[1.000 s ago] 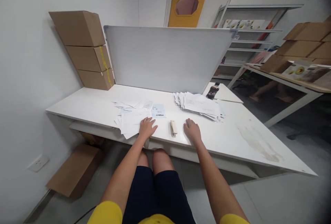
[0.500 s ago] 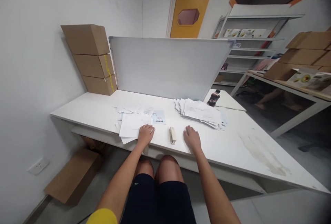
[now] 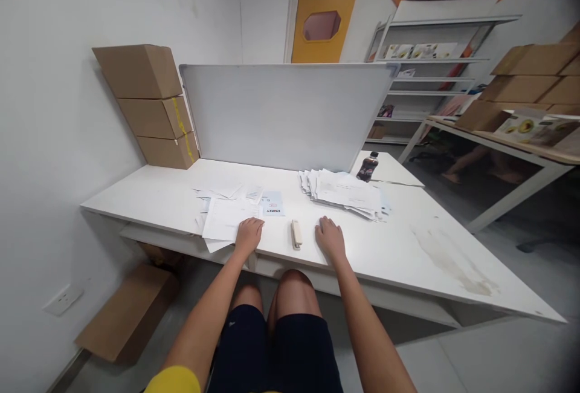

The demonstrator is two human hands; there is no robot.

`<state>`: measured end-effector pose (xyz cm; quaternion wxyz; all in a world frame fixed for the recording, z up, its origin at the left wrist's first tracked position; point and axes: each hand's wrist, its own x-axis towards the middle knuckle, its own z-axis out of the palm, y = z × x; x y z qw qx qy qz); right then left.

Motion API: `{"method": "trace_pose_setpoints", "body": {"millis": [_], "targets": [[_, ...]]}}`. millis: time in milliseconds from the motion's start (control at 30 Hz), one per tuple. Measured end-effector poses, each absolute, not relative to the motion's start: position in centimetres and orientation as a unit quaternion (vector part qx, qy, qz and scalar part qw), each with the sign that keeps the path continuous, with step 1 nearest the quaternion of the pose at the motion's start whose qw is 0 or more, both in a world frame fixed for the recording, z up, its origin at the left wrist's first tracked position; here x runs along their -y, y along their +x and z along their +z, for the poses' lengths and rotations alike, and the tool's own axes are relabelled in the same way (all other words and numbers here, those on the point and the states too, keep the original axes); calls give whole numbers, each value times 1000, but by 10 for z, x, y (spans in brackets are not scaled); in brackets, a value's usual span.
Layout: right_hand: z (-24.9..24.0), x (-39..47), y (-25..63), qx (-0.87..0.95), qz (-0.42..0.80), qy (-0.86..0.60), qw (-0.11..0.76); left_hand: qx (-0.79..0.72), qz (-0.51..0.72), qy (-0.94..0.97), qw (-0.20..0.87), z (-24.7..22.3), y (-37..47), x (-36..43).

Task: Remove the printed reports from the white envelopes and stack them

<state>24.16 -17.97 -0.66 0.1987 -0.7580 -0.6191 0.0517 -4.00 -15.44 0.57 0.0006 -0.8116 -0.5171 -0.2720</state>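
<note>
My left hand [image 3: 249,234] lies palm down at the right edge of loose white papers [image 3: 222,221], its fingers flat and not wrapped round anything. My right hand [image 3: 330,237] rests on the white desk [image 3: 376,248], fingers stretched out and slightly apart. Between the hands, touching neither, lies a cream stapler [image 3: 296,233], roughly lengthwise to me. Just beyond my left hand is a light blue printed card or booklet [image 3: 273,204]. A thick, uneven stack of papers [image 3: 347,192] sits beyond my right hand.
A whiteboard [image 3: 285,116] stands across the back of the desk. Cardboard boxes [image 3: 149,103] are stacked at the back left. A dark drink bottle [image 3: 367,167] stands behind the paper stack. Another table [image 3: 502,142] with boxes is at the right; a person's legs show beneath it.
The whole view has shifted a little, so everything appears slightly further left. Both hands, the stapler and the papers keep their places on the desk.
</note>
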Motion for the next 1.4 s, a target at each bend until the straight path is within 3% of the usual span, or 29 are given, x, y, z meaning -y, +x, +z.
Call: {"method": "trace_pose_setpoints", "body": {"millis": [300,367,500,667,833,967,1133,1267,1333,1400], "targets": [[3,188,243,616,89,-743,245,545,-293,-785,-26,13,-35,165],[11,201,238,580,123,-734,331,543,-314,-779,-11,19,-30,179],[29,251,200,447,202,-646,585,467,-402,-787,37,31,-20,235],[36,316,142,350,583,-435,590,257,-430,-863,64,32,-7,305],[27,343,140,211,639,-406,618,158,-349,-922,62,31,7,328],[11,352,144,208,624,-431,617,109,-316,-941,45,32,5,334],[6,379,159,249,552,-497,621,192,-336,-920,-68,23,-27,333],[20,416,188,301,494,-533,618,414,-507,-741,-154,18,-47,317],[28,429,201,337,488,-531,605,433,-537,-658,-301,20,-47,309],[35,436,211,360,488,-531,592,397,-486,-597,-498,22,-44,306]]}}
